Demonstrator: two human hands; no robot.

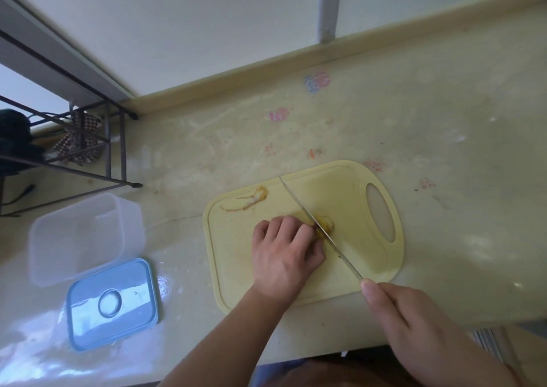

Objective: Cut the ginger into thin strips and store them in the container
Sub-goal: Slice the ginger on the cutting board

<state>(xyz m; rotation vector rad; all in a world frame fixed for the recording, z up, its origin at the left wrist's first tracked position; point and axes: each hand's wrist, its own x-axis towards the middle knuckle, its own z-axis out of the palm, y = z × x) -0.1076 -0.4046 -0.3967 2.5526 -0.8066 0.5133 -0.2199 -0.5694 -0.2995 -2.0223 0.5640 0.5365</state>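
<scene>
Ginger (324,226) lies mid-board on the yellow cutting board (349,197), under the knife (313,224). Nearest, the right hand (414,324) grasps the knife handle at the board's near edge; the left hand (285,253) curls its fingers onto the ginger. Peel scraps (248,201) sit near the far-left rim. Left, well apart, the blue lid (114,303) lies before the open container (85,238); bare counter (458,150) spreads right.

Your knife (319,227) has a thin blade of bright, polished metal. Your cutting board (340,271) looks like matt, pale yellow plastic, smeared in places. The container (74,238) is translucent, frosted plastic; its blue lid (88,327) is smooth, glossy plastic. The countertop (444,150) shines like glossy, scuffed laminate or stone. The rack (88,138) is dark, thin metal.
</scene>
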